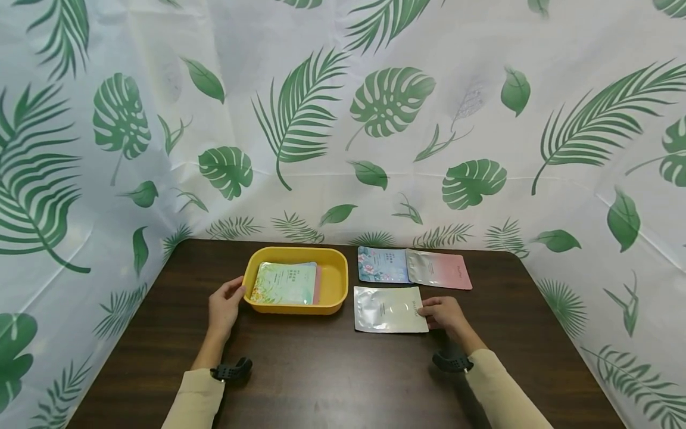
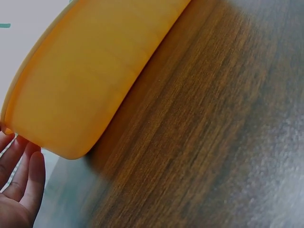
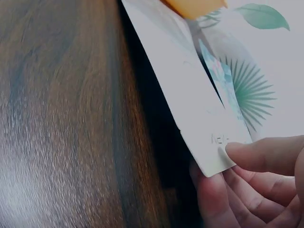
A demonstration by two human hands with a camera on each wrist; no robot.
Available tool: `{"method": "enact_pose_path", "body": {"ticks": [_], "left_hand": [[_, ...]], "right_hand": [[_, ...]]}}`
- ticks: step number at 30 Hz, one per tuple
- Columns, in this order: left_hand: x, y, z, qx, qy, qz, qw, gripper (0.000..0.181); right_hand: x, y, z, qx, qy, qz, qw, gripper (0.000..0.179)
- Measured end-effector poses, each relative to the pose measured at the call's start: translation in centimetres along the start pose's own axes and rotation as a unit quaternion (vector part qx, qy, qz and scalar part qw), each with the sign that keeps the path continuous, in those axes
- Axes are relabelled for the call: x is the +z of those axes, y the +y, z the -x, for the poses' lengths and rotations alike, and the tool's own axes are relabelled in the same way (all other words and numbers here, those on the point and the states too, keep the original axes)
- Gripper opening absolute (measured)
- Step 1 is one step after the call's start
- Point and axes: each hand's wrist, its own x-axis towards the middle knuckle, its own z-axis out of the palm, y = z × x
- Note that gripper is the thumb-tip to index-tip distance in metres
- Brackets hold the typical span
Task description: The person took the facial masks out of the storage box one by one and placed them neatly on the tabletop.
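At the left end of a yellow basin [image 1: 339,301], my left hand [image 1: 224,304] pinches the rim, its fingertips against the outer wall [image 2: 71,95]. A pale green floral face mask packet [image 1: 284,283] lies in the basin, and a pink edge [image 1: 317,286] shows from under it. My right hand [image 1: 447,313] grips the right edge of a cream and silver face mask packet [image 1: 388,310]. In the right wrist view, the thumb lies over that packet [image 3: 190,109] and the fingers under it, with a dark gap between it and the table.
Behind the cream packet lie a blue floral packet [image 1: 383,265] and a pink and silver packet [image 1: 442,269], side by side with edges meeting. The dark wooden table [image 1: 321,369] backs onto a leaf-printed cloth [image 1: 321,119]. Each wrist wears a black band [image 1: 233,369].
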Motion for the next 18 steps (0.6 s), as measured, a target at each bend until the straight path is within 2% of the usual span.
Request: {"method": "enact_pose_path", "body": {"ticks": [5,12,18], "left_hand": [[0.0,0.1,0.1,-0.002,-0.003,0.0,1.0,0.036],[0.0,0.1,0.2,-0.002,-0.004,0.0,1.0,0.037],[0.1,0.1,0.3,-0.001,-0.006,0.004,1.0,0.038]], "right_hand": [[0.0,-0.3,0.6,-0.02,0.023,0.038,0.9988,0.022],[0.0,-0.5,0.8,-0.031,0.048,0.052,0.997,0.017],[0.1,-1.8,0.6,-0.053,0.032,0.033,0.9975,0.021]]}}
